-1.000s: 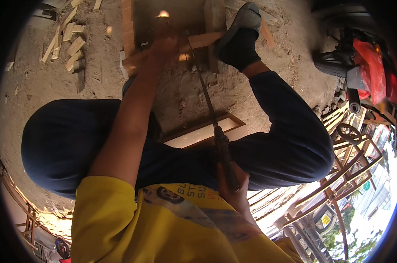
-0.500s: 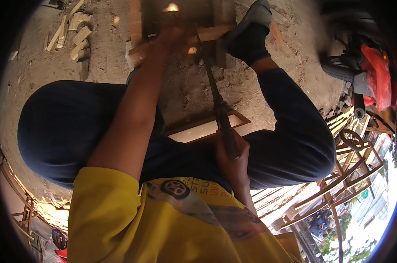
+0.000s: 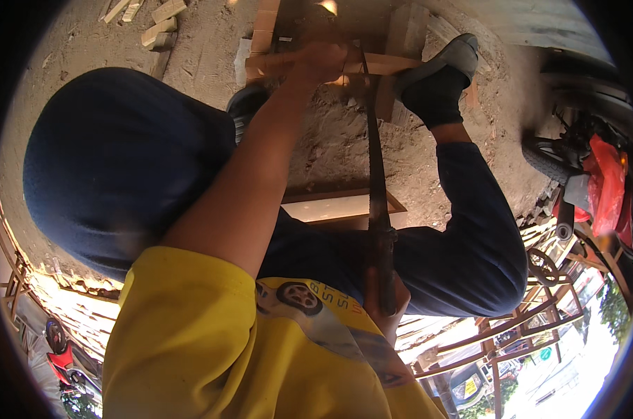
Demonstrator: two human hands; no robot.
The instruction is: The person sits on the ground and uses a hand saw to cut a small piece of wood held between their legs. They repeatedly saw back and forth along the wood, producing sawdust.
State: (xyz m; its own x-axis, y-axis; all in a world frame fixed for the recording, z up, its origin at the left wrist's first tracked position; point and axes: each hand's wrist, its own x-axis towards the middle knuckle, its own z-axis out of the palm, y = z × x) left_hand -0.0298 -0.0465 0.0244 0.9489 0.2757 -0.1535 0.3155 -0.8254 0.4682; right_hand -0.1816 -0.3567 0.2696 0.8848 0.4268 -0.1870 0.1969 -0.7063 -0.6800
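My right hand point(image 3: 398, 299) is wrapped round the handle of a long, narrow handsaw point(image 3: 376, 164), close to my lap. The dark blade points away from me, and its far end meets a strip of wood point(image 3: 390, 65) lying crosswise near the ground. Left of the blade, my left hand point(image 3: 322, 61) presses down on that strip with its fingers closed round it. My right foot, in a grey shoe point(image 3: 439, 68), rests at the strip's right end. Blur and shadow hide the exact spot where the blade touches the wood.
An open wooden frame or tray point(image 3: 330, 207) lies on the dirt between my legs. Wood offcuts point(image 3: 164, 26) are scattered at the far left. A wooden block point(image 3: 406, 35) stands beyond the strip. At the right is a motorbike with a red cover point(image 3: 601, 183).
The saw has been drawn back toward me, my right hand moving nearer my body. The view has shifted, so the wood and legs sit farther right. My left hand stays on the strip.
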